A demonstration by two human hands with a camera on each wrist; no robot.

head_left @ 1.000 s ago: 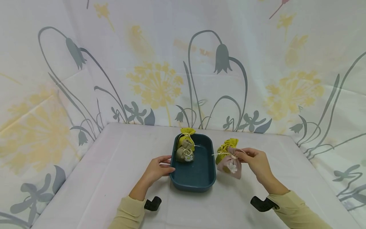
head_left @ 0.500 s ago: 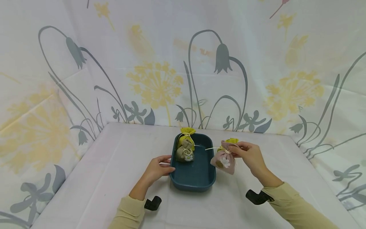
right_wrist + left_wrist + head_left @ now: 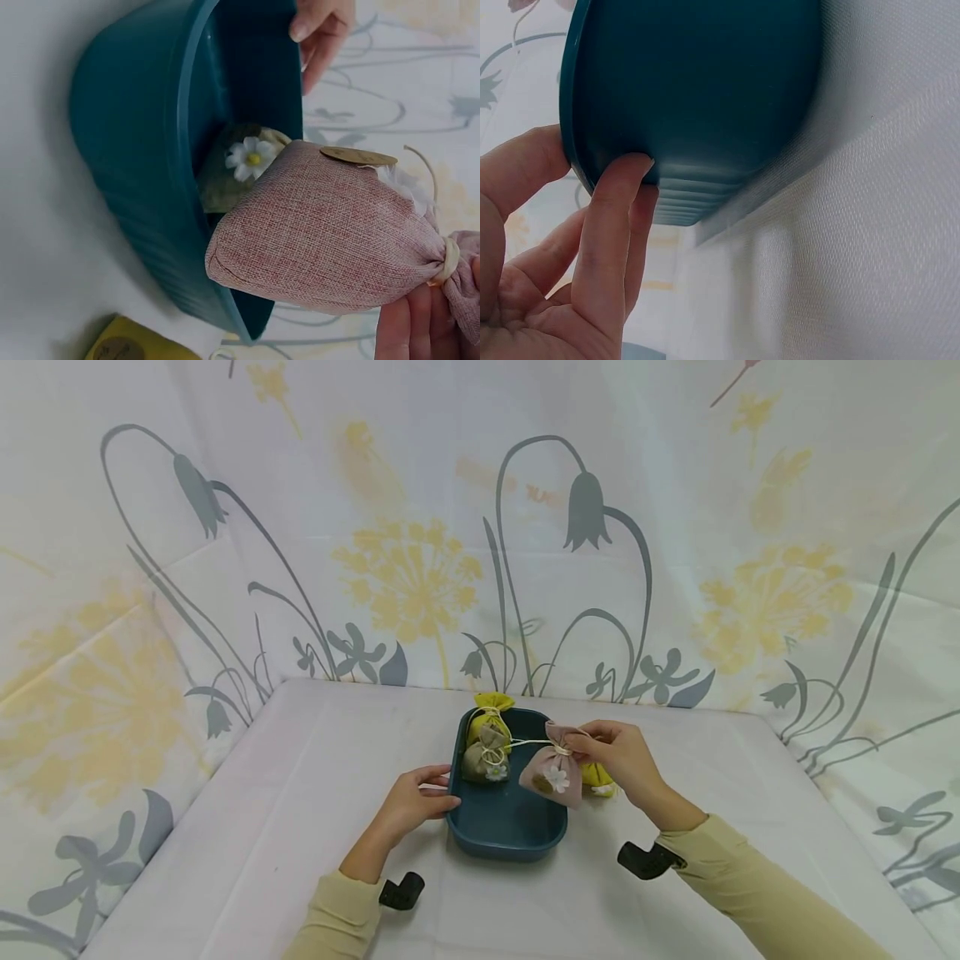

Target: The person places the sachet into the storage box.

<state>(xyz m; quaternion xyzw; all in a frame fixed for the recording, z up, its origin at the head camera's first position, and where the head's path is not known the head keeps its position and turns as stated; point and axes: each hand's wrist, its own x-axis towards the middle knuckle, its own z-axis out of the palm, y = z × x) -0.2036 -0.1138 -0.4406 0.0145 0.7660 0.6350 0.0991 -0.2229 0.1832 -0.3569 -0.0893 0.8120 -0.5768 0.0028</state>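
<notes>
My right hand [image 3: 622,760] pinches the gathered neck of a pink drawstring pouch [image 3: 551,777] with a white flower and a round tag. The pouch hangs above the right rim of a dark teal plastic bin [image 3: 495,827]. At the bin's left side, my left hand [image 3: 412,797] grips the rim, thumb over the edge and fingers against the outer wall [image 3: 705,97]. Inside the bin, a grey-brown pouch [image 3: 483,766] with a white flower sits in front of a yellow pouch [image 3: 492,703]. Another yellow pouch [image 3: 597,777] lies right of the bin, partly hidden by my right hand.
A white cloth [image 3: 300,827] covers the table under the bin. Behind it hangs a flower-printed curtain [image 3: 420,468]. Each wrist carries a black camera mount, the left mount [image 3: 402,891] and the right mount [image 3: 648,860].
The right hand has carried the pink pouch leftward, from beside the yellow pouch on the table to over the bin's right rim. The left hand and the bin have stayed in place.
</notes>
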